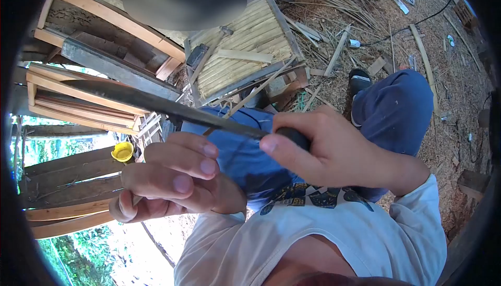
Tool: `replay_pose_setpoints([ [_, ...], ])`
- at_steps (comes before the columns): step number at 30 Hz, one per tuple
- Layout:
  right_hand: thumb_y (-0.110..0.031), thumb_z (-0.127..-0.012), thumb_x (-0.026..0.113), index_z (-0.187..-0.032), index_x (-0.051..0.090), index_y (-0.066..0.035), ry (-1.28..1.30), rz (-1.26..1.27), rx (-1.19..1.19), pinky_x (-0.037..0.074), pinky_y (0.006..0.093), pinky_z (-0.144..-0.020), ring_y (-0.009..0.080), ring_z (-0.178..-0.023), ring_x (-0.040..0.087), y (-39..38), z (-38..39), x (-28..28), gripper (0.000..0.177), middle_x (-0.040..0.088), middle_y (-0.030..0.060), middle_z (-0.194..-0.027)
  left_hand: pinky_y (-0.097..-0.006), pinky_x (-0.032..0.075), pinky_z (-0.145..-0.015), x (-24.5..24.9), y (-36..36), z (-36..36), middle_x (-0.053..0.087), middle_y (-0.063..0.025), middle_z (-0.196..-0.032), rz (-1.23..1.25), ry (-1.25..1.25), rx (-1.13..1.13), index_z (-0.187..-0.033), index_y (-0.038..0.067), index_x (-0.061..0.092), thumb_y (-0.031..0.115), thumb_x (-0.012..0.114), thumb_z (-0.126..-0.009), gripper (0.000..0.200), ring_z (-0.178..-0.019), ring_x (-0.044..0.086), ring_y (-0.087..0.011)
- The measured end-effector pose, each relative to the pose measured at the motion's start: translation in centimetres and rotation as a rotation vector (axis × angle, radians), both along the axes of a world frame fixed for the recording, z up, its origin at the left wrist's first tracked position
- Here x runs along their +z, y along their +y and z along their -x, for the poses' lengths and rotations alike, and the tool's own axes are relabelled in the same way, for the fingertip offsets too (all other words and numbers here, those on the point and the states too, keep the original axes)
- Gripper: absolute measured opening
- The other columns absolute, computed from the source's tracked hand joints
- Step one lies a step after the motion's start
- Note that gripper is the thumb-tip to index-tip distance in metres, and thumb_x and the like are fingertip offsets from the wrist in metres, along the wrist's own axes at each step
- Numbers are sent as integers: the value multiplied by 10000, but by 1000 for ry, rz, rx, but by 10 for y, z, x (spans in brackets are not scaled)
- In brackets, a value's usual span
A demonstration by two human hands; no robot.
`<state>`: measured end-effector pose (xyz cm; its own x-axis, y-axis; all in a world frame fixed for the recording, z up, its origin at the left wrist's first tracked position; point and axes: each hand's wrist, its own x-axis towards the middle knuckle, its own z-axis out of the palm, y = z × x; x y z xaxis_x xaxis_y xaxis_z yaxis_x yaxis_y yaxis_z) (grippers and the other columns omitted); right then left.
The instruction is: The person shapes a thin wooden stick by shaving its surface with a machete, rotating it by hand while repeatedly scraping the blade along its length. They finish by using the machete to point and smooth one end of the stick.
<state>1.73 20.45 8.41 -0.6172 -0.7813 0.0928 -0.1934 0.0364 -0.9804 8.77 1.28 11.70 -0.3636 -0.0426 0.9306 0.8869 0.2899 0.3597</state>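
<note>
My right hand (334,147) is wrapped round the dark handle (293,138) of a long knife, its thumb lying at the base of the blade. The knife's blade (182,109) stretches left across the view, above my left hand. My left hand (177,174) is closed, fingers curled, on a thin bamboo strip (255,93). That strip slants from the low slatted bench down behind the blade to my left fingertips; the part inside the hand is hidden.
A hammer (211,51) and a flat wood piece (245,56) lie on the slatted bamboo bench (255,27). Wooden frames (78,98) stand at left, near a yellow container (122,152). Bamboo sticks (339,4) and shavings cover the ground at right.
</note>
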Motion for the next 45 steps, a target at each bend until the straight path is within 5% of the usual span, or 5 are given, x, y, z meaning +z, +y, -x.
replay_pose_setpoints([
  [4,-451,-983,589,-671,601,1,-98,-108,-13,432,440,-487,346,-465,576,-3,4,-4,549,529,170,-497,-330,521,-540,-4,0,-2,532,-42,-898,-14,22,31,-1294,108,474,125,594,-999,319,-646,547,-170],
  [7,-308,-1011,596,-835,653,-5,-36,-64,79,382,326,-493,106,-498,469,3,0,-1,355,514,49,-545,-333,514,-538,-6,-4,-4,523,-37,-890,-11,-6,-34,-1296,113,474,119,590,-1000,318,-637,533,-166],
  [13,-306,-1015,589,-827,648,3,-86,-197,-3,383,325,-499,94,-522,457,-5,8,-21,367,506,45,-551,-331,480,-535,-7,-4,-3,512,-26,-882,-58,21,26,-1303,116,480,118,588,-1004,318,-652,527,-166],
  [16,-483,-990,567,-704,647,3,-98,-46,-22,447,430,-505,328,-475,575,-3,-2,-12,570,548,171,-518,-325,490,-582,-6,-1,-4,508,-27,-880,-30,38,62,-1302,116,481,106,591,-1001,321,-677,532,-161],
  [45,-489,-1025,522,-1013,714,24,-186,-315,-268,424,344,-573,117,-584,493,-24,27,-105,548,553,45,-612,-371,554,-619,-16,-56,-2,551,-82,-929,-177,75,160,-1296,117,393,78,494,-1043,275,-689,559,-186],
])
